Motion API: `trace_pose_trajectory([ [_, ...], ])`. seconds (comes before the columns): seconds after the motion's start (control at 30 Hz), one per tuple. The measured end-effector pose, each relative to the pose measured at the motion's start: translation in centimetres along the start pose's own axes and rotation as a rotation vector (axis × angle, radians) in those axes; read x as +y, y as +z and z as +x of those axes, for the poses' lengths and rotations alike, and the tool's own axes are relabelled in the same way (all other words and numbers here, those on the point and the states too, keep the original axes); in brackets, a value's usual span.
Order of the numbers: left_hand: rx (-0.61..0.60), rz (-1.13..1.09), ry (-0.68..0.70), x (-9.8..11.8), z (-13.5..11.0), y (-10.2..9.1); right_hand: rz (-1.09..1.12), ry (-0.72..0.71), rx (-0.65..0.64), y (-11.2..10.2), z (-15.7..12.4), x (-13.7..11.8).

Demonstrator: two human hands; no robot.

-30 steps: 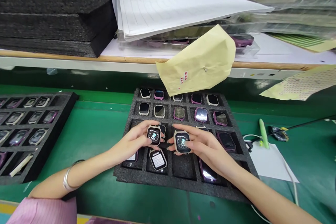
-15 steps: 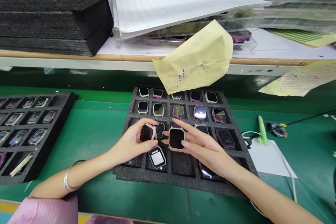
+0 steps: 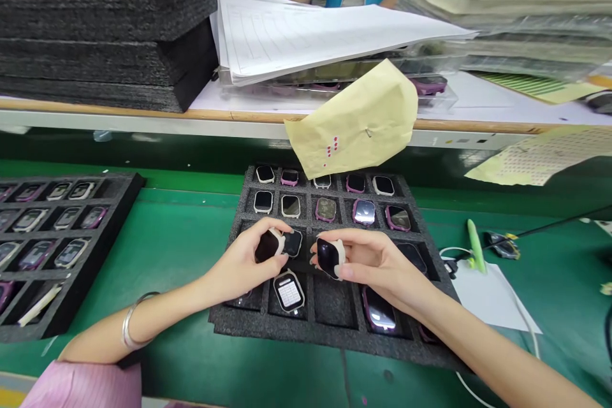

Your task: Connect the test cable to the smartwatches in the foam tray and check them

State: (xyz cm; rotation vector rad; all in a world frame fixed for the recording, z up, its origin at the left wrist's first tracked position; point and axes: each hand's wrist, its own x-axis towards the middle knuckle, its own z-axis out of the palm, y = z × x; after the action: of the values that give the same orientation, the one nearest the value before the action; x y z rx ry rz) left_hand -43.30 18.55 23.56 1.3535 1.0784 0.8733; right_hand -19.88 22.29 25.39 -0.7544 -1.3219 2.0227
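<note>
My left hand (image 3: 261,255) pinches a smartwatch body (image 3: 269,245) with a dark screen and a pale case, above the black foam tray (image 3: 306,325). To its right, my right hand (image 3: 370,255) holds a second pale-cased watch body (image 3: 329,257) by its edges, screen turned to the left. Just behind my left fingers another dark-screened watch (image 3: 292,243) sits in its slot. Below them a watch with a lit white screen (image 3: 289,292) rests in the front row. Purple and pale watches fill many other slots; the slot right of the lit watch holds none.
A second foam tray of watches (image 3: 119,204) lies at the left. Stacked black foam (image 3: 95,57), papers (image 3: 325,38) and clear trays stand on the shelf above. A yellow paper (image 3: 358,115) hangs from its edge. At right are a green tool (image 3: 475,242), cables and white paper. A person stands beyond.
My right hand has turned its watch from facing up to a tilt, its fingers now curled closer around it. My left hand keeps its hold. The view has shifted slightly.
</note>
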Motion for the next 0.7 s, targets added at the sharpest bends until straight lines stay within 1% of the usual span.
trace_pose_trajectory([
  [0.1, 0.002, 0.007, 0.042, 0.3, 0.4, 0.3, 0.016, 0.035, -0.031, 0.2, 0.5, -0.5],
  [0.23, 0.005, 0.042, 0.097, 0.6, 0.7, 0.6, 0.037, 0.057, -0.011, 0.2, 1.0, -0.4],
  [0.4, -0.044, 0.117, 0.056, 0.3, 0.8, 0.6, 0.036, 0.062, 0.035, -0.3, 0.9, 0.0],
  [0.53, -0.005, 0.100, 0.077, 0.1, 1.1, 0.7, 0.029, 0.063, 0.037, -0.5, 0.5, -0.1],
  [0.6, 0.004, 0.093, 0.098, 0.2, 1.2, 0.9, -0.004, 0.089, 0.092, -0.4, 0.3, -0.3],
  [0.7, -0.020, 0.073, 0.113, 0.4, 1.6, 0.9, -0.107, 0.136, 0.219, -0.7, -0.2, -0.1],
])
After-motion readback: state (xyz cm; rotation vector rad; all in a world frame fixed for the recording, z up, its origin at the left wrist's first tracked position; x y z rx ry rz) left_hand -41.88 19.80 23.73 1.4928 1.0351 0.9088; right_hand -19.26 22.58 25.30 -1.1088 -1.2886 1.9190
